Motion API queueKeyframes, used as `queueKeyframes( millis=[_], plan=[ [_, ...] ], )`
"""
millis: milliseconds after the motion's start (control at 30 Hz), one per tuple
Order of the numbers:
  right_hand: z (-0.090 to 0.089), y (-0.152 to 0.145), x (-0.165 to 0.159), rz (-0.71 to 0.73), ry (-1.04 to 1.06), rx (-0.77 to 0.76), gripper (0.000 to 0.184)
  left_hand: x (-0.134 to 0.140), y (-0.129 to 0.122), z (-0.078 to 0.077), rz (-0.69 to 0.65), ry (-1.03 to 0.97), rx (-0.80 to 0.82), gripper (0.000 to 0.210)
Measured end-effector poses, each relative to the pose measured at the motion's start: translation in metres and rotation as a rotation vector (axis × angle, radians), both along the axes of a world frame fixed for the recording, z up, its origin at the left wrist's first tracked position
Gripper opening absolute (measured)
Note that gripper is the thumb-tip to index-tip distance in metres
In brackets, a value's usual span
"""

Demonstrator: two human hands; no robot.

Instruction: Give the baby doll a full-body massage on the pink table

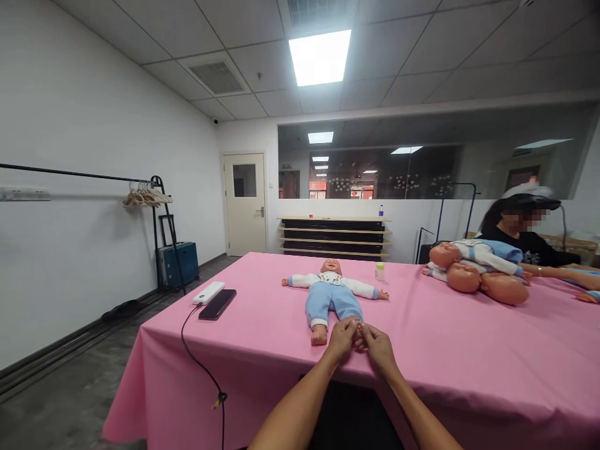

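A baby doll (332, 299) in a white top and light blue trousers lies on its back, head away from me, arms spread wide. My left hand (344, 339) is closed on the doll's foot at the right of the picture, fingers pinched near the toes. From the other side my right hand (377, 347) grips that same foot, thumb and fingertips close to the left ones. My fingers cover much of the foot. The doll's other foot (319, 334) rests bare on the pink tablecloth (267, 312).
A small bottle with a green cap (379, 271) stands beyond the doll's hand. Left of the doll are a black phone (217, 304) and a white power bank (209, 292) with a cable hanging down. More dolls (473, 275) are piled at right, near a seated person (515, 225).
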State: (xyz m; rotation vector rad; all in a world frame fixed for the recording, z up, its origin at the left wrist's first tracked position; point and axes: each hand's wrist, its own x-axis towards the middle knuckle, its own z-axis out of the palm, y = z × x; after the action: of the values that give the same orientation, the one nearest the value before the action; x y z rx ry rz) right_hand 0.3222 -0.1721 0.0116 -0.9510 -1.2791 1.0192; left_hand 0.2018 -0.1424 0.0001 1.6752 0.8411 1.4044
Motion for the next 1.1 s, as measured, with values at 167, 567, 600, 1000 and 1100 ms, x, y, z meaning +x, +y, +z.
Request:
queueKeyframes(
  millis=[167, 567, 600, 1000, 1100],
  plan=[
    [-0.002, 0.002, -0.002, 0.008, 0.039, 0.027, 0.069, 0.0, 0.002, -0.003, -0.011, -0.009, -0.011, 0.04],
    [-0.014, 0.012, -0.003, 0.03, 0.072, 0.05, 0.065, 0.0, 0.008, -0.007, -0.007, -0.007, -0.063, 0.047],
    [-0.014, 0.012, -0.004, 0.028, 0.079, 0.04, 0.063, 0.0, 0.008, -0.007, -0.003, -0.005, -0.068, 0.047],
    [-0.024, 0.021, 0.001, 0.043, 0.104, 0.021, 0.055, 0.002, 0.011, -0.01, 0.002, -0.021, -0.036, 0.042],
    [-0.026, 0.022, 0.001, 0.056, 0.097, 0.031, 0.057, 0.001, 0.011, -0.01, 0.005, -0.026, -0.028, 0.041]
  ],
)
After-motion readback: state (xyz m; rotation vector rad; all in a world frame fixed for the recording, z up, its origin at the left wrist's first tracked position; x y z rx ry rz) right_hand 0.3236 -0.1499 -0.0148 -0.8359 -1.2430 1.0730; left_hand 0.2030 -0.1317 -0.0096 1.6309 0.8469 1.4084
